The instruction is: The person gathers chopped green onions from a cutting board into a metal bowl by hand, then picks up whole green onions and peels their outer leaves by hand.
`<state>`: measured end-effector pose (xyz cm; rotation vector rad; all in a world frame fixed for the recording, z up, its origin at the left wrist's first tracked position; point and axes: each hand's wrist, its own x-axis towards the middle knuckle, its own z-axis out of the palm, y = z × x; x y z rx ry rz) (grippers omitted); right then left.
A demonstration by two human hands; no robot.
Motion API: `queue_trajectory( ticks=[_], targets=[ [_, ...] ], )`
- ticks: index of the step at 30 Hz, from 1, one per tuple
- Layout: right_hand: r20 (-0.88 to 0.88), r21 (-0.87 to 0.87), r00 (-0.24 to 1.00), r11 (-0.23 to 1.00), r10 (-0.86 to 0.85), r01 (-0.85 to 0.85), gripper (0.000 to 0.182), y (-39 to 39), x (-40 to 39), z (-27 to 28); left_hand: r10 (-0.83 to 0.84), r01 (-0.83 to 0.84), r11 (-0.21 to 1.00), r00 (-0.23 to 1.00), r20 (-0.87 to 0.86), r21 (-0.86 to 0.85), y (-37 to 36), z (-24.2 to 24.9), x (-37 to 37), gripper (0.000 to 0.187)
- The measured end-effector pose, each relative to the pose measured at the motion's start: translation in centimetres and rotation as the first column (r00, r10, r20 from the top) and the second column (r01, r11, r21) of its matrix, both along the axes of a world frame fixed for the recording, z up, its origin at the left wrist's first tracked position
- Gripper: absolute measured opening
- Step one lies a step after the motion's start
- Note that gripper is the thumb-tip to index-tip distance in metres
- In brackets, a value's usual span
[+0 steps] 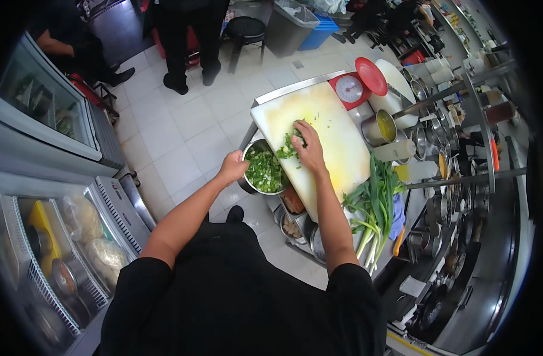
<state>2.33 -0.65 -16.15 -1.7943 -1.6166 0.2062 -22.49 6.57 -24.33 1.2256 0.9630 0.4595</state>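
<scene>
- The person's black top fills the near bottom of the view, both bare arms reaching forward over the table edge.
- The left hand [233, 166] is curled around the near rim of a steel bowl [255, 185], gripping it and holding it against the edge of the cutting board [325, 127]; the bowl hangs just off the table's side, already heaped with chopped greens.
- The right hand [310, 148] lies palm down on the board, fingers together and cupped over a small pile of chopped scallion [289, 147] that sits at the board's edge right next to the bowl.
- The step in hand looks like sweeping the cut greens off the board into the bowl; the next move would call for a steady drag toward the rim, with the bowl kept tight beneath the edge so nothing drops to the floor.
- Right of the forearm, whole scallion stalks [375, 204] lie uncut on the table, beside a blue cloth [397, 215].
- Beyond the board stand a steel pot [379, 127] and a red kitchen scale [349, 89].
- The table is a crowded steel kitchen station, with racks of pots and tins to the right, glass-fronted chillers to the left, and a pale tiled floor [182, 130].
- Far back, another person stands in dark trousers [188, 35] near a stool and bins.
</scene>
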Motion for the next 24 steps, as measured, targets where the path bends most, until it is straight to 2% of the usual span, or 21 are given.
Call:
queue_trajectory(
  ticks=[2, 4, 12, 14, 16, 18, 20, 22, 24],
  targets=[
    [0.013, 0.011, 1.0, 1.0, 0.007, -0.007, 0.053, -0.2, -1.6, 0.3, 0.004, -0.004, 0.999, 1.0, 0.007, -0.034, 0.3, -0.6, 0.2, 0.013],
    [-0.045, -0.02, 0.999, 1.0, -0.023, 0.023, 0.054, -0.4, -3.3, 0.6, -0.023, 0.023, 0.999, 1.0, 0.006, -0.024, 0.8, -1.3, 0.1, 0.01],
    [-0.06, 0.056, 0.993, 0.993, -0.099, 0.102, 0.043, -2.6, -10.6, 1.1, -0.051, 0.048, 0.998, 0.996, 0.074, 0.045, 1.0, -1.1, -1.0, 0.008],
    [-0.046, 0.118, 0.997, 0.991, -0.06, 0.065, 0.036, -2.8, -13.4, 0.9, -0.027, 0.027, 1.0, 0.999, 0.029, 0.012, 0.8, -0.5, -2.5, 0.008],
    [-0.055, 0.091, 0.997, 0.995, -0.045, 0.05, 0.031, -3.1, -15.6, 0.0, -0.016, 0.015, 1.0, 0.998, 0.055, 0.021, 0.5, 0.4, -3.4, 0.009],
    [-0.033, 0.099, 0.999, 0.994, -0.036, 0.039, 0.028, -3.2, -16.7, -1.6, -0.004, 0.003, 1.0, 0.996, 0.086, 0.005, 0.3, 0.7, -3.7, 0.011],
    [0.109, 0.136, 0.991, 0.989, -0.081, 0.066, 0.025, -3.6, -17.2, -0.7, 0.003, -0.003, 1.0, 0.997, 0.081, -0.006, 0.2, 0.4, -3.7, 0.011],
    [-0.046, 0.172, 0.989, 0.974, -0.143, 0.149, 0.02, -3.1, -16.8, 0.5, 0.021, -0.019, 0.999, 0.998, 0.061, -0.028, 0.2, 0.3, -3.7, 0.012],
    [-0.125, 0.16, 0.97, 0.961, -0.207, 0.226, 0.015, -2.1, -14.6, 1.8, 0.057, -0.055, 0.998, 0.996, 0.066, -0.03, -0.1, 0.7, -3.4, 0.015]
  ],
)
